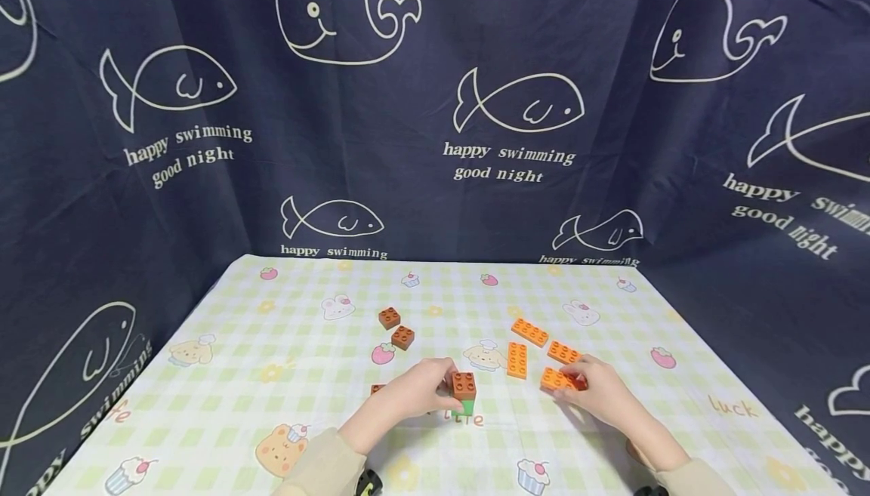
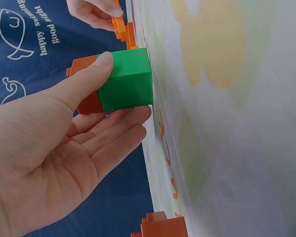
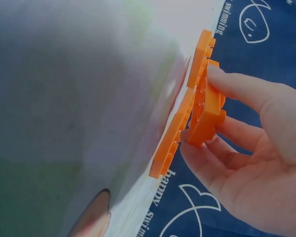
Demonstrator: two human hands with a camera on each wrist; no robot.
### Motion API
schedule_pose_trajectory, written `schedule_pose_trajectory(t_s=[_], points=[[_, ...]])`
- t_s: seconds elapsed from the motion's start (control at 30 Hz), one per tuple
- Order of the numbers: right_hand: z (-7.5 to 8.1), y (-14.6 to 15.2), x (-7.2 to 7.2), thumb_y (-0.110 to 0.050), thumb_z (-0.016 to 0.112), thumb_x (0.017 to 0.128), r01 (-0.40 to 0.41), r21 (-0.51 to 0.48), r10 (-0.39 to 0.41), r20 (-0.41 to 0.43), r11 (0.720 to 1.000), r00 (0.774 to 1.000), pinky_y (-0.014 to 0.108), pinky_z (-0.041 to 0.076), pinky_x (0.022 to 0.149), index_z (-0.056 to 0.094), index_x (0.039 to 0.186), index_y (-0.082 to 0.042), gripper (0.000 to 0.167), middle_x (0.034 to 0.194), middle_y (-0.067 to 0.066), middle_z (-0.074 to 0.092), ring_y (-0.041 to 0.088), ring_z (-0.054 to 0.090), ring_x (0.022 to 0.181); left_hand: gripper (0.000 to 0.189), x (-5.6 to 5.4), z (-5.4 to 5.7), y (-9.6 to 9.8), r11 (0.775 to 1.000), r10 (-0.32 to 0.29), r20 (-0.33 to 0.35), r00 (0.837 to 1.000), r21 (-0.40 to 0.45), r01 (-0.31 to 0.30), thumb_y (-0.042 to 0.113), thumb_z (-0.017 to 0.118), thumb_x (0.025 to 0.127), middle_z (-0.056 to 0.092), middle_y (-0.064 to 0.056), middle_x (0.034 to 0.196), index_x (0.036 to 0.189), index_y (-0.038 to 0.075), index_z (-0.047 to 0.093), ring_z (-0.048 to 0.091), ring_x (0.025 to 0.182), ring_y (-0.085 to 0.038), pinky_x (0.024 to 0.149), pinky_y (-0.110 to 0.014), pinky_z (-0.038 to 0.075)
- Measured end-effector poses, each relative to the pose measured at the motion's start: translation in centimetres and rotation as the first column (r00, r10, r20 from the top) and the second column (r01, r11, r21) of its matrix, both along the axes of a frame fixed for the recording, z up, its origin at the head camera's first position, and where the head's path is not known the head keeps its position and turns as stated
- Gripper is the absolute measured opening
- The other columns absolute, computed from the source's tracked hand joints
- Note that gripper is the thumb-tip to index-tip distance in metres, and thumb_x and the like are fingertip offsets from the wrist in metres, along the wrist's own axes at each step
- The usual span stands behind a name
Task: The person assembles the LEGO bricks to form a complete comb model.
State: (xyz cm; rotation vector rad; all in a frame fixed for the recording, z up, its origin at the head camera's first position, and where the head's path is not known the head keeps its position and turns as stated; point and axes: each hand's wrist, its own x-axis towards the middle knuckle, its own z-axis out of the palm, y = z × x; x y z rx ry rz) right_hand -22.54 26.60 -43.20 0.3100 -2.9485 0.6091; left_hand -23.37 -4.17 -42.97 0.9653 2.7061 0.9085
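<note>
My left hand (image 1: 421, 390) grips a small stack on the table, its thumb along one side. The stack is a brown toy building brick (image 1: 464, 383) on top of a green brick (image 2: 128, 81). To the right, my right hand (image 1: 601, 390) pinches a flat orange brick (image 3: 207, 111) between thumb and fingertips. In the right wrist view that brick is tilted and raised off the cloth. Other flat orange bricks, one upright on the cloth's pattern (image 1: 517, 360), one at an angle (image 1: 529, 332) and one beside my fingers (image 1: 563, 351), lie near it.
Two brown bricks (image 1: 390, 318) (image 1: 403, 337) lie beyond my left hand. Another brown brick (image 1: 377, 389) is partly hidden by the left forearm. A checked, printed cloth (image 1: 224, 322) covers the table, and dark blue curtains (image 1: 421, 209) hang around its far sides.
</note>
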Motion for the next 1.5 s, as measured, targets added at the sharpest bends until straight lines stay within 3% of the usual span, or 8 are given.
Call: schedule_pose_trajectory(t_s=[0.97,1.17,1.33,1.5], points=[[1.1,-1.5,0.1,-0.018,0.078,0.073,-0.08,-0.046,0.073,-0.146,0.996,0.987,0.044,0.053,0.08,0.068,0.103,0.002,0.038,0.093,0.008,0.062,0.022,0.06,0.086,0.031,0.0,-0.1,0.2,1.0,0.019,0.025,1.0,0.0,-0.019,0.024,0.076,0.077,0.063,0.005,0.089,0.098,0.01,0.057,0.059,0.08,0.0,0.073,-0.012,0.051],[1.5,-1.9,0.2,-0.017,0.078,0.072,-0.093,-0.05,0.083,-0.173,0.994,0.981,0.038,0.053,0.076,0.068,0.103,0.001,0.037,0.092,0.006,0.062,0.018,0.058,0.083,0.031,-0.1,-0.1,0.2,1.0,0.019,0.016,1.0,-0.007,-0.019,0.025,0.076,0.077,0.063,0.006,0.089,0.097,0.01,0.057,0.058,0.079,0.0,0.073,-0.013,0.051],[1.7,-2.2,0.2,-0.015,0.078,0.072,-0.112,-0.061,0.098,-0.198,0.992,0.975,0.026,0.049,0.067,0.069,0.104,0.001,0.037,0.089,0.003,0.059,0.011,0.052,0.076,0.032,-0.1,-0.1,0.2,1.0,0.019,0.008,1.0,-0.017,-0.019,0.026,0.076,0.077,0.063,0.006,0.089,0.097,0.011,0.057,0.058,0.079,0.0,0.073,-0.013,0.051],[1.8,-2.5,0.1,-0.015,0.079,0.072,-0.13,-0.065,0.112,-0.232,0.989,0.966,0.029,0.05,0.068,0.069,0.104,0.0,0.036,0.09,0.003,0.06,0.012,0.053,0.077,0.032,-0.1,-0.1,0.2,1.0,0.023,0.01,1.0,-0.015,-0.022,0.026,0.077,0.077,0.063,0.006,0.089,0.097,0.011,0.057,0.058,0.079,0.0,0.073,-0.013,0.05]])
